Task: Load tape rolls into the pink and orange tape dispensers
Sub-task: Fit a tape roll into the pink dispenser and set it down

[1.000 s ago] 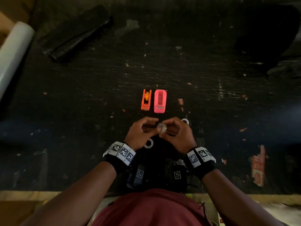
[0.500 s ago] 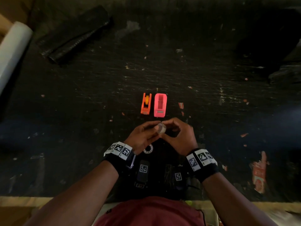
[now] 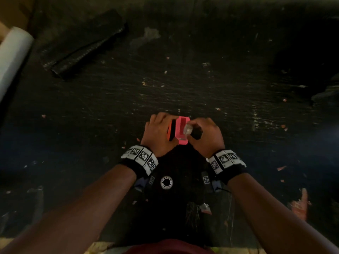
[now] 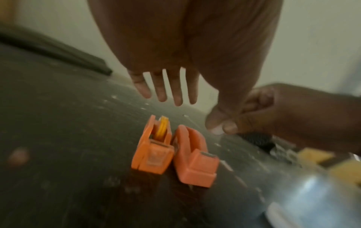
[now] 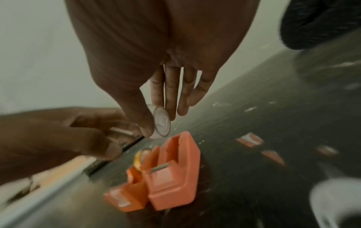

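The hands work mid-frame: right hand (image 5: 156, 86) pinching the clear tape roll (image 5: 161, 122), left hand (image 4: 166, 77) spread wide; lower the roll squarely into the pink dispenser (image 3: 181, 131), steadying its side.

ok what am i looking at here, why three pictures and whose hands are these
No machine here: a person works with two bare hands, wearing one camera on the head and one on each wrist. The head view looks down at a dark, scuffed table. The wrist views look along each hand toward its fingers.

On the table stand two small tape dispensers side by side: the orange dispenser, which already holds a yellow roll, and the pink dispenser, whose slot looks empty. The right hand pinches a small clear tape roll just above the pink one. The left hand reaches over the orange one, fingers outstretched.
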